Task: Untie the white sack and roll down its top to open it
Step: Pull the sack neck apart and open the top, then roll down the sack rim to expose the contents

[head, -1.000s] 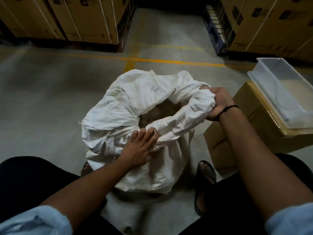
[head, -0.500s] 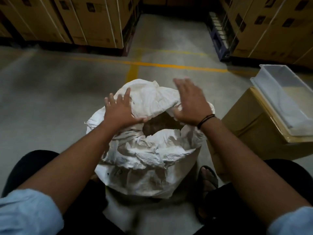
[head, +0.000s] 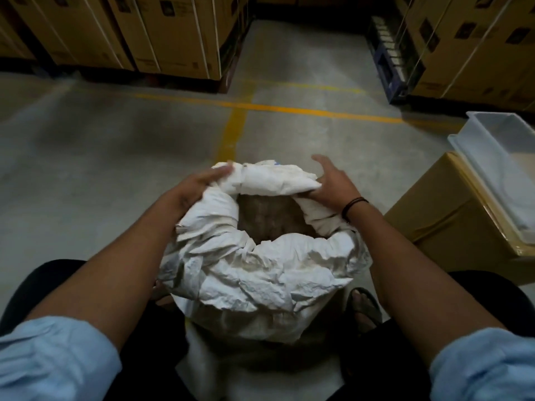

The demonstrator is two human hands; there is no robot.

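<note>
My left hand (head: 193, 189) is closed on the rolled top of the white sack (head: 260, 273), on its left side. My fingers curl around the thick fold there. My right hand (head: 333, 185) sits on the right side of the roll. Its thumb and lower fingers press on the cloth, but the other fingers stick out loose in the air, so I cannot tell if it really grips. A thin black band (head: 353, 204) goes around that wrist.

The sack stands on the floor (head: 115, 157) between my knees. Its top is rolled down into a fat ring, and the mouth is open. Inside I see something brown (head: 269, 218), but it is dim and I cannot tell what it is.

Just right of the sack is a brown cardboard box (head: 440, 224). A clear plastic tub (head: 498, 157) rests on top of it, and the edge of the view cuts the tub off. My foot in a dark sandal (head: 363, 308) peeks out between the sack and the box. My other foot is mostly hidden behind the sack.

A yellow line (head: 289, 110) runs across the floor. Far back, stacks of big boxes (head: 162, 33) stand on both sides. The marks on them are too small to read.

My blue sleeves (head: 55, 363) are rolled up.
</note>
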